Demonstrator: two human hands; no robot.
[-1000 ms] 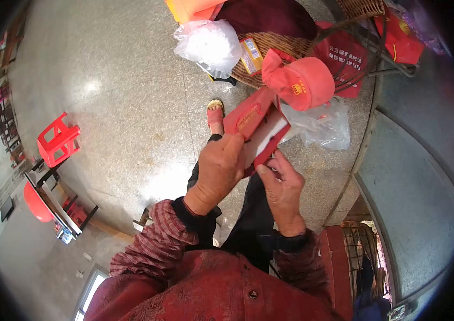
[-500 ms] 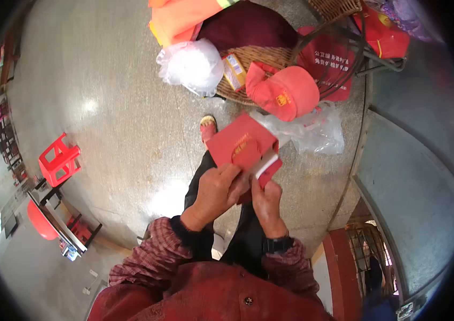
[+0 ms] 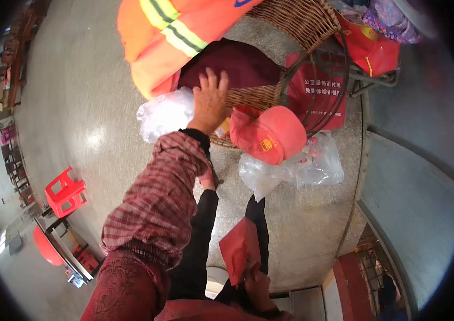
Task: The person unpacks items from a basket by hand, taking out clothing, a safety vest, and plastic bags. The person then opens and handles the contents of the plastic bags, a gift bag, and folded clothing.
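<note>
My left hand (image 3: pixel 211 101) is stretched out over a wicker chair (image 3: pixel 259 97), its fingers spread and nothing held in them. It is nearest to a maroon cloth (image 3: pixel 232 63) on the seat; whether it touches the cloth I cannot tell. Beside the wrist lie a white plastic bag (image 3: pixel 166 114) and a red cap (image 3: pixel 273 135) with a yellow emblem. Most of a small yellow packet (image 3: pixel 222 128) is hidden behind my left hand. Down by my legs, my right hand (image 3: pixel 259 289) grips a red packet (image 3: pixel 239 247) by its lower end.
An orange reflective vest (image 3: pixel 157 45) hangs over the chair's left side. On the floor lies a clear plastic bag (image 3: pixel 296 170), near a dark red printed bag (image 3: pixel 320 99). A red stool (image 3: pixel 65 191) stands to the left, and grey door panels (image 3: pixel 411 176) to the right.
My left hand has let go of the red packet and moved up and forward to the chair. My right hand has lowered the packet towards my lap. The view has shifted.
</note>
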